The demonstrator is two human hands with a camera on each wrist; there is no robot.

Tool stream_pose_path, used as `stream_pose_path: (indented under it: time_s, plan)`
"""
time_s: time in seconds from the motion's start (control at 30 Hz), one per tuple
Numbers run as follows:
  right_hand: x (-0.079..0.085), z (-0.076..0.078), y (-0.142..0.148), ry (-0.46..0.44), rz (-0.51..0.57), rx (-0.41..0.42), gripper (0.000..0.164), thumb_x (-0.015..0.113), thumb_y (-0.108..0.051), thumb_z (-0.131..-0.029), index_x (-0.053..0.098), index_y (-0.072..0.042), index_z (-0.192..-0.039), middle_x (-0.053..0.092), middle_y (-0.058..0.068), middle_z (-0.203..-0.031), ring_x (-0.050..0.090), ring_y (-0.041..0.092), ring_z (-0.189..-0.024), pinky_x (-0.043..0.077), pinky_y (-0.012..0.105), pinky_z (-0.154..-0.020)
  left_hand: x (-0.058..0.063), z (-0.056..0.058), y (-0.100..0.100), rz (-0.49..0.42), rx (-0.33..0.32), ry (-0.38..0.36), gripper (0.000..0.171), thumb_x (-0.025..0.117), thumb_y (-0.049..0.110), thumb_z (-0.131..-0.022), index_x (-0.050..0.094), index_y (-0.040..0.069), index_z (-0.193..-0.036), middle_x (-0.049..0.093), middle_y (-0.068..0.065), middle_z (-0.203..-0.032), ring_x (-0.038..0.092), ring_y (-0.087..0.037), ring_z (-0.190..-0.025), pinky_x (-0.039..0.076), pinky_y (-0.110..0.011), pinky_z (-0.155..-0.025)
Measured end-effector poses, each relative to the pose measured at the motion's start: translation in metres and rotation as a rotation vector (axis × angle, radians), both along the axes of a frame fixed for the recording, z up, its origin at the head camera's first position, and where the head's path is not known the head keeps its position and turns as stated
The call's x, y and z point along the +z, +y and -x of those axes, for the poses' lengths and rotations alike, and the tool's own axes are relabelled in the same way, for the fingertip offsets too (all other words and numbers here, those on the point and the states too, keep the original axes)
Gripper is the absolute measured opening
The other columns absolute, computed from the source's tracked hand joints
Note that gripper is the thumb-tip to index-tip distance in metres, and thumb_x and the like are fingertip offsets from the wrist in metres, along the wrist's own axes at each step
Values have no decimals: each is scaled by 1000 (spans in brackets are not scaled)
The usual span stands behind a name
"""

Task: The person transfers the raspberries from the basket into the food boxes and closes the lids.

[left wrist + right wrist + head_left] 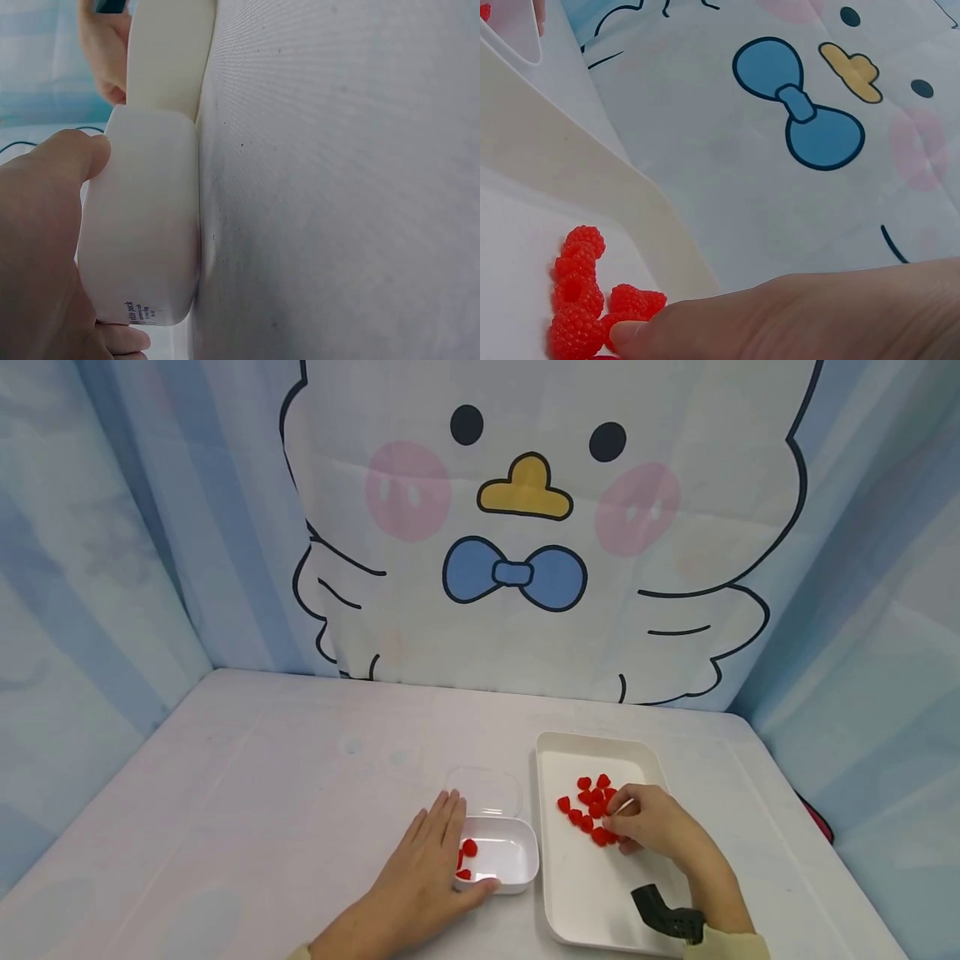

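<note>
My left hand (pixel 420 877) rests against the left side of a small white box (pixel 504 860), fingers straight, with the thumb along its near wall. The left wrist view shows the thumb touching the edge of the box (pixel 142 217). A few red raspberries (pixel 469 847) lie at the box's left end, partly hidden by that hand. In the white tray to the right, several raspberries (pixel 587 823) lie in a loose cluster. Over its right side my right hand (pixel 660 827) pinches a raspberry (pixel 613 330) between thumb and forefinger; the fingers partly cover it.
The white tray (pixel 585 910) stands just right of the box. Behind the box lies a clear plastic lid (pixel 483 789). A black strap-like piece (pixel 667 917) is on the right wrist, over the tray. A curtain with a cartoon bird (pixel 517 643) closes off the table's far edge.
</note>
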State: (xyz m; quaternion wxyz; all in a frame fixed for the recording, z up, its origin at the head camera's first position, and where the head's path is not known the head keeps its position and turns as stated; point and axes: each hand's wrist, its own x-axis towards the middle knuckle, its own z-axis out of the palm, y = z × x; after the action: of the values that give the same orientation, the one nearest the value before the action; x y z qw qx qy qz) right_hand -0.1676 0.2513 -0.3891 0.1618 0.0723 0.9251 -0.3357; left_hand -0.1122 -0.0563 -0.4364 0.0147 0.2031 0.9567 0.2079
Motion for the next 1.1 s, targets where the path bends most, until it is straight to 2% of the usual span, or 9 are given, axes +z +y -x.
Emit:
stream_pose_path:
  time_s: [0.6, 1.1]
  plan:
    - [-1, -1, 0, -17, 8, 21, 17, 69, -5, -87, 61, -2, -102, 62, 10, -88, 61, 18, -65, 59, 29, -65, 1, 0, 1, -9, 0, -6, 103, 57, 70, -86, 22, 2, -155, 27, -15, -163, 22, -30, -153, 23, -51, -123]
    - [1, -3, -2, 18, 7, 53, 15, 66, 0, -84, 61, -2, -98, 62, 10, -86, 59, 19, -68, 58, 29, -65, 1, -1, 0, -18, -5, 14, 102, 55, 70, -87, 24, 1, -155, 28, -16, -162, 24, -30, -152, 24, -51, -123]
